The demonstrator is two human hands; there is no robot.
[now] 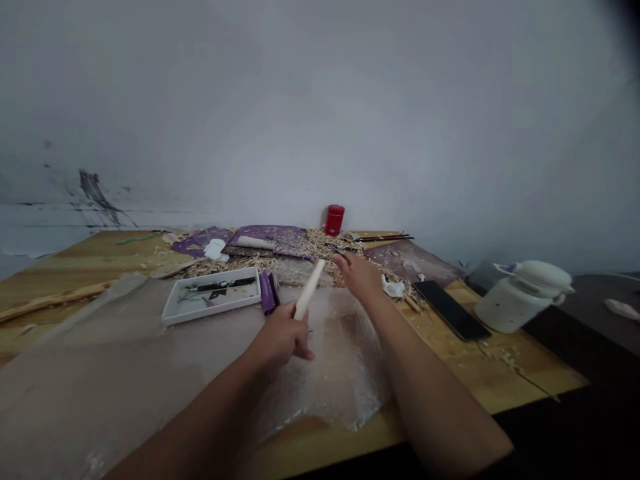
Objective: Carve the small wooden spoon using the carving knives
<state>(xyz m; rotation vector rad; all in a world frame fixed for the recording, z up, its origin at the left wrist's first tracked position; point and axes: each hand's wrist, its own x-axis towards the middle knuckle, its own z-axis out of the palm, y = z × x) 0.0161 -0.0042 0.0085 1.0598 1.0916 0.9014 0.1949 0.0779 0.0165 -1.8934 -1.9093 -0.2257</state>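
- Basically, the left hand [285, 337] has its fingers wrapped around a pale, peeled-looking wooden stick [311, 288], gripping the lower end.
- That stick is tilted, top end up and to the right, roughly mid-view above a clear plastic sheet [150, 373].
- Right hand [359, 275] is reaching past the stick's top end, over by a messy pile of wood shavings [320, 241]. Something small and dark shows at its fingertips, too blurry to name, and I honestly can't tell if it's gripped or just touched.
- Just left of the stick there's a purple packet [269, 293], right up by the end of a white tray [215, 311]. A black-handled tool [227, 285] and a few small dark bits lie in the tray.
- Behind all that, shavings are strewn around a purple plastic sheet [285, 233], with a crumpled white tissue [216, 249] near it. A red can [335, 220] stands upright close to the wall [320, 120].
- Over on the right, a black phone [453, 312] lies flat on the wooden table [530, 373], and a white lidded jug [515, 303] sits just beside it.
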